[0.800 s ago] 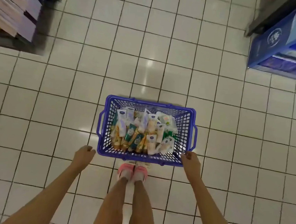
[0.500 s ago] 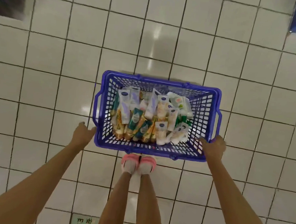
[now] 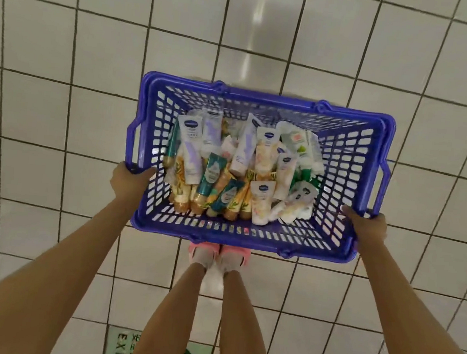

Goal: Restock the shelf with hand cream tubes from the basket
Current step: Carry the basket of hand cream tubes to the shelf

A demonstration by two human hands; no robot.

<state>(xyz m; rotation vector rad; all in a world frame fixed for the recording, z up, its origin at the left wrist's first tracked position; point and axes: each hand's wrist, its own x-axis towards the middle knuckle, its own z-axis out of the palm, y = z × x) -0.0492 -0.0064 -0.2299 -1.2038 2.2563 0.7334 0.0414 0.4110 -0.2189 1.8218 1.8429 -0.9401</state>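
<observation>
The hand cream tubes (image 3: 235, 171), soft plastic squeeze tubes in white, lilac, teal and amber-gold, lie in a loose heap on the floor of the blue perforated plastic shopping basket (image 3: 249, 237), most with their caps toward six o'clock and their crimped ends toward twelve (a jumble, not a stack, so they will likely slide if the basket tips). The basket sits level, its long sides running nine to three, because it is gripped at both near corners at once: the left hand (image 3: 129, 184) closes over the rim at about eight o'clock, fingers curled around the edge at the foot of the side handle, and the right hand (image 3: 367, 227) wraps the rim at about four o'clock the same way. A two-handed hold at the rim rather than by the folded handles looks chosen to keep a full load from swinging. Past the basket, at six o'clock, the pink slippers (image 3: 217, 253) stand together on the white square-tiled floor (image 3: 68, 46), with a green exit marker (image 3: 152, 351) lower still. No shelf is visible, so restocking itself has not begun.
</observation>
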